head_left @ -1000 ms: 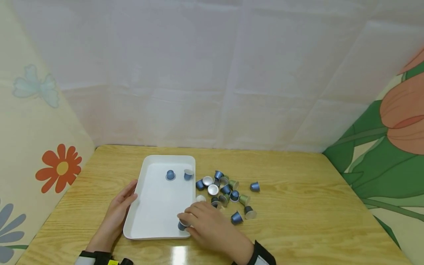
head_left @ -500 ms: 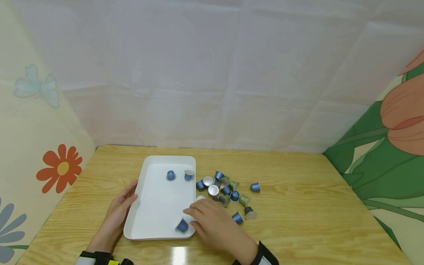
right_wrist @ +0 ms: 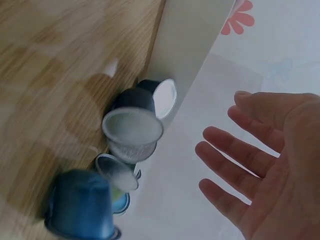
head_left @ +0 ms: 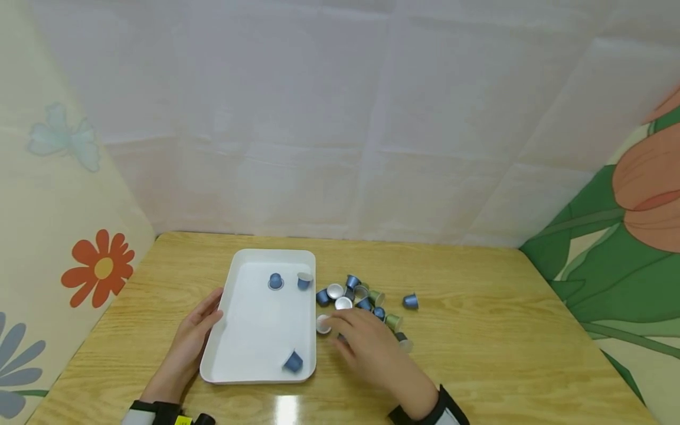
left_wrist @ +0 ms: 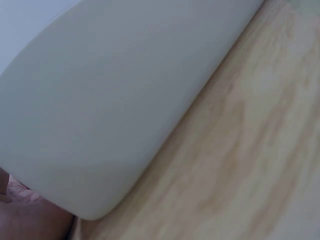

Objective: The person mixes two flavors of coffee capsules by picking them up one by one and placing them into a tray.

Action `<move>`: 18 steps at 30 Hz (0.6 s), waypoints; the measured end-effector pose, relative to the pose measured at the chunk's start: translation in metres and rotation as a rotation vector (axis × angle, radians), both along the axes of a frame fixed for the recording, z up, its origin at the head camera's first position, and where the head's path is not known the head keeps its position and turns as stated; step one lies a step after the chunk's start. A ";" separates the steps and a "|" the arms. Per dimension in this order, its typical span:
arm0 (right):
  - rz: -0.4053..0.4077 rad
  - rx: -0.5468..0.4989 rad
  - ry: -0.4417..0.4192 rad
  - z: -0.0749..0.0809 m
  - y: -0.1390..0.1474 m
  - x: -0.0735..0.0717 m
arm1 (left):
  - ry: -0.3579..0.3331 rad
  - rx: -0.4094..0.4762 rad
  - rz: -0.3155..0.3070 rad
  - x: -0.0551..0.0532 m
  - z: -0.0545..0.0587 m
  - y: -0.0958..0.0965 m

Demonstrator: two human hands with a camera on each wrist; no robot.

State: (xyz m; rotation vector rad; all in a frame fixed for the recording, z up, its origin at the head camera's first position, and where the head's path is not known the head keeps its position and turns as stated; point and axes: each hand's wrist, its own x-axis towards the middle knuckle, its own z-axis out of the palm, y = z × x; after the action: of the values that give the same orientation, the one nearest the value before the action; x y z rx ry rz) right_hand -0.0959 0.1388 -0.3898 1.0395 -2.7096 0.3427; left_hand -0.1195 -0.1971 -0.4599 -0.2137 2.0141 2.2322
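Observation:
My left hand [head_left: 193,330] rests against the left side of the white tray [head_left: 255,375], its fingers and thumb at the rim. Three blue coffee capsules are in the tray: one lid down [head_left: 275,281], one lid up [head_left: 304,282], and one tipped over [head_left: 293,361] near the front right corner. My right hand [head_left: 366,348] hovers over the near side of the capsule pile, by a capsule with a pale lid [head_left: 323,324]. In the right wrist view its fingers are spread and hold nothing; a blue capsule [right_wrist: 82,205] and a dark capsule [right_wrist: 132,125] stand nearby.
Loose blue, green and dark capsules [head_left: 364,303] lie heaped against the tray's right side. A lone blue capsule [head_left: 411,301] lies farther right on the wooden table [head_left: 504,330]. A white cloth [head_left: 340,147] hangs behind the table.
My right hand has let go of a blue capsule, which now lies tipped in the tray's front right corner. The hand has moved right, over the pile. My left hand stays put.

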 end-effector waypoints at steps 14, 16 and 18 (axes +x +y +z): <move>-0.003 0.051 0.020 -0.003 0.034 0.003 | -0.014 -0.002 0.017 -0.001 0.001 0.001; -0.009 0.060 0.034 -0.004 0.039 0.004 | -0.005 0.003 0.018 -0.001 0.001 0.001; -0.011 0.066 0.049 -0.005 0.045 0.005 | 0.002 0.005 0.017 -0.001 0.002 0.001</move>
State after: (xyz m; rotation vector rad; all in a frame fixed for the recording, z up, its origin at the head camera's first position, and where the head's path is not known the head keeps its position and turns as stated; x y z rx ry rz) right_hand -0.0913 0.1836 -0.3952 1.0352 -2.6987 0.2240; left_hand -0.1201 -0.1956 -0.4582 -0.2289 2.0155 2.2486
